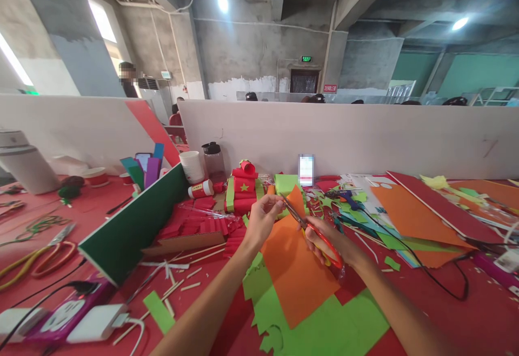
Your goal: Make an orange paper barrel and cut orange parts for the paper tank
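My left hand pinches the upper edge of an orange paper sheet and holds it up over the red table. My right hand grips red-handled scissors, whose blades point up-left into the orange sheet near my left fingers. Under the sheet lie green paper pieces with jagged cut edges.
A green board stands on edge to the left. Red paper rolls with a yellow star, a white cup, a dark bottle and a phone stand by the white partition. Orange and red sheets and a black cable lie right; a power strip sits near left.
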Tool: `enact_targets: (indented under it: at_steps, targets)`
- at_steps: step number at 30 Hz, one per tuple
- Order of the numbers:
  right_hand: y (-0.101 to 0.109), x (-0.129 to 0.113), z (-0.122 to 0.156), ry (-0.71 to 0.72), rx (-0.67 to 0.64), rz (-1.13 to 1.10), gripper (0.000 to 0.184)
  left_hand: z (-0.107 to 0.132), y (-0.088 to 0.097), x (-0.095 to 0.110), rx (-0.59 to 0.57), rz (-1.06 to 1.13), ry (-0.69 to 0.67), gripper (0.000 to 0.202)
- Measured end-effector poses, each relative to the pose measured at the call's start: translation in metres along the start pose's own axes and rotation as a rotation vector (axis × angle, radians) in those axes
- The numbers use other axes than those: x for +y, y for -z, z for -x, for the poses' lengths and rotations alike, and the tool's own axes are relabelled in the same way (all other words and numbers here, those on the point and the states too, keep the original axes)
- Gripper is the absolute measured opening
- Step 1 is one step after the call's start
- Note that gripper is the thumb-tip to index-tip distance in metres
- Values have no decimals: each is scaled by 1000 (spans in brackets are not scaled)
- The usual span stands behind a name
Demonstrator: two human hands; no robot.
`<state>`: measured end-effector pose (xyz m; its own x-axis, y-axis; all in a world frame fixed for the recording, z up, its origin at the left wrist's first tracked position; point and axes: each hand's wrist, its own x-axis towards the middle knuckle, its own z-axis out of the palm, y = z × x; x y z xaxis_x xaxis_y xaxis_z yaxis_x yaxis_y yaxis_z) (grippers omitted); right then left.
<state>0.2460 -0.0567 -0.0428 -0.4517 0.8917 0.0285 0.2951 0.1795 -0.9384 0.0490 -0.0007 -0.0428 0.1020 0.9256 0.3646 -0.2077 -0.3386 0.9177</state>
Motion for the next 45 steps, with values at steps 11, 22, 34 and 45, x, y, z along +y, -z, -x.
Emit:
enact_targets:
  at_steps: [11,22,34,45]
  targets:
    - [1,6,-2,11,12,37,47,-1,2,-1,-45,29,24,27]
    - [2,5,-3,2,24,78,47,-1,5,0,-70,13,69,28]
    - [1,3,-3,-6,32,108,52,-2,4,0,-57,9,68,32]
    - [2,3,-2,-15,23,78,50,-1,4,1,-58,6,64,33]
